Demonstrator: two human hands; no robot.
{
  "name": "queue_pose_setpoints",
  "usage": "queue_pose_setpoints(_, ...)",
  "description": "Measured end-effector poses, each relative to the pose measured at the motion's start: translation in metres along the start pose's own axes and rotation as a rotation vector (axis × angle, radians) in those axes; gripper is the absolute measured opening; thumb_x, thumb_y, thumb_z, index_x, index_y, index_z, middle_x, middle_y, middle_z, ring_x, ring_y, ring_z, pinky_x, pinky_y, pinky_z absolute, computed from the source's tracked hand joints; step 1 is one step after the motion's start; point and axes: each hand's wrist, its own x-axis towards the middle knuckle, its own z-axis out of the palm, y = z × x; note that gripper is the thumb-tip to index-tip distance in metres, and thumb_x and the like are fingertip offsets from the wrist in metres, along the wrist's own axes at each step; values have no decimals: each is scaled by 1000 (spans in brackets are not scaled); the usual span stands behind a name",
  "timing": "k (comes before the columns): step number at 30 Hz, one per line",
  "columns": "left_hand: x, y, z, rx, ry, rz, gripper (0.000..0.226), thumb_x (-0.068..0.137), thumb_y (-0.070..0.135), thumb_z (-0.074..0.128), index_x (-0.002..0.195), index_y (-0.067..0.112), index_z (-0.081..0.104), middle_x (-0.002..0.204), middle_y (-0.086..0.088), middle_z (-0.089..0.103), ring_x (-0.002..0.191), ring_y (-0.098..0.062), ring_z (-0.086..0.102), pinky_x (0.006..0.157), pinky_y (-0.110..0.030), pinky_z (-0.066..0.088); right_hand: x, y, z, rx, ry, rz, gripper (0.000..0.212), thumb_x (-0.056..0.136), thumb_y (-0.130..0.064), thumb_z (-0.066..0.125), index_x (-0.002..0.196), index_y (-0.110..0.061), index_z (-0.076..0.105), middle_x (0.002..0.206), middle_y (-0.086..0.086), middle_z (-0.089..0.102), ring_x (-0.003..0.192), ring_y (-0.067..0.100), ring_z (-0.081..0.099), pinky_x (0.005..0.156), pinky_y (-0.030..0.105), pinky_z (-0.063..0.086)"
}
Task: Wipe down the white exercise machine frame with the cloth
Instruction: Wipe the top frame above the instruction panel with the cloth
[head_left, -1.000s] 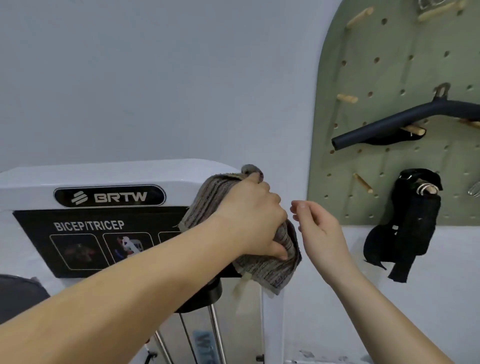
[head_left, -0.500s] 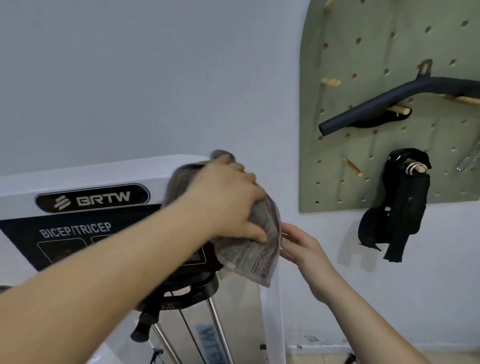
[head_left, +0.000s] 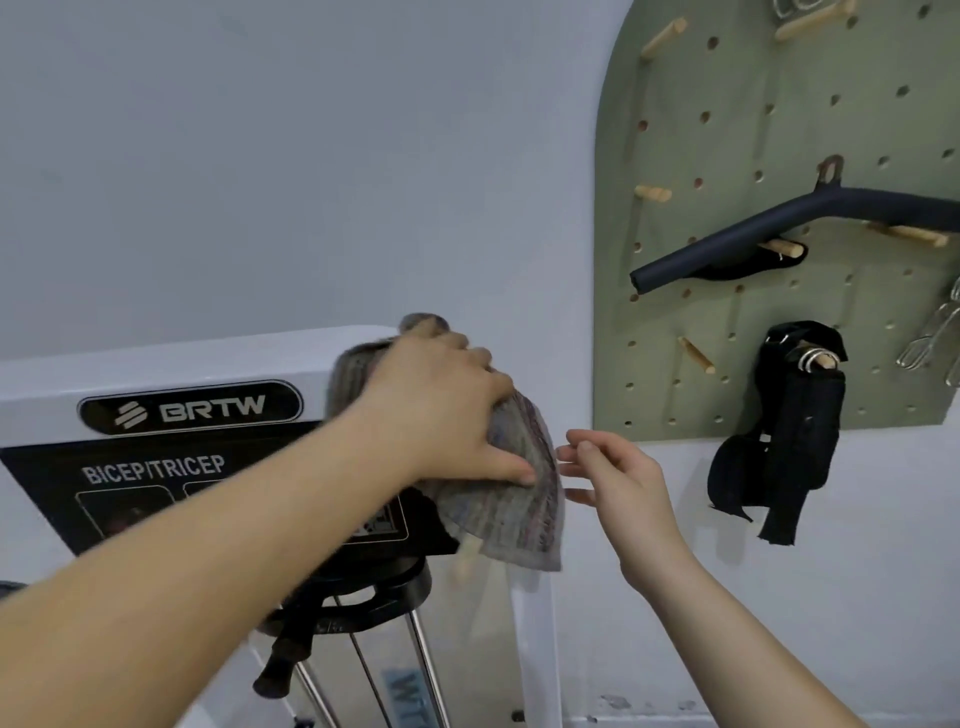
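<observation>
Your left hand (head_left: 441, 410) lay over the grey striped cloth (head_left: 514, 514) at the upper right corner of the white metal exercise machine frame (head_left: 156, 369). Its fingers (head_left: 467, 348) were bent over the top edge with the cloth bunched under them, and the thumb was pressed flat against the cloth's front face. A small fold of the cloth stuck up above your fingertips, and the rest hung down over the frame's right upright, below your hand.

Your right hand (head_left: 628, 488) hovered just beside the cloth's right edge. Its fingers (head_left: 587, 447) were loosely curled and held nothing. The fingertips pointed at the cloth, but you could not tell from this angle whether they touched it.

On the frame's front, left of the cloth, sat the oval black badge reading BRTW (head_left: 189, 408). Below it was the black instruction panel headed BICEP/TRICEP (head_left: 156, 473), partly hidden by your left forearm. Beneath the panel, chrome guide rods (head_left: 431, 665) ran downward.

To the right, on the pale grey wall (head_left: 260, 156), hung the sage green arched pegboard (head_left: 727, 130) with short wooden pegs (head_left: 696, 356). A curved black padded bar (head_left: 727, 244) rested across the pegs. A black webbing strap (head_left: 795, 426) hung from a peg lower down, and silver metal clips (head_left: 935, 332) hung at the right edge.
</observation>
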Motion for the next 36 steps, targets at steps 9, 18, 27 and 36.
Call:
queue_pose_setpoints(9, -20, -16, 24, -156, 258, 31, 85, 77, 95, 36, 125, 33, 67, 118, 11, 69, 116, -18, 60, 108, -43, 37, 5, -39, 39, -124, 71, -213, 21, 105, -20, 51, 111, -25, 71, 112, -13, 71, 110, 5, 64, 96, 28, 53)
queue_pose_setpoints(18, -117, -116, 75, -381, 441, -424, 83, 79, 94, 44, 136, 36, 62, 133, 18, 66, 117, -12, 62, 99, -34, 49, -4, -114, 129, -575, -220, -677, 23, 101, -26, 54, 118, -22, 71, 121, -14, 65, 118, 5, 57, 104, 28, 45)
queue_pose_setpoints(27, -181, -180, 129, -321, 603, -436, 56, 101, 64, 43, 127, 22, 68, 121, 6, 72, 107, -21, 64, 97, -38, 46, -31, -139, 242, -962, -359, -835, 26, 101, -43, 48, 113, -32, 68, 120, -16, 65, 119, 11, 54, 89, 31, 43)
queue_pose_setpoints(36, -257, -258, 198, -217, 674, -473, 52, 106, 51, 36, 128, 15, 65, 120, -1, 67, 109, -27, 63, 115, -48, 36, -69, -121, 377, -1031, -378, -934, 30, 102, -47, 46, 113, -30, 69, 111, -14, 64, 113, 11, 53, 88, 34, 45)
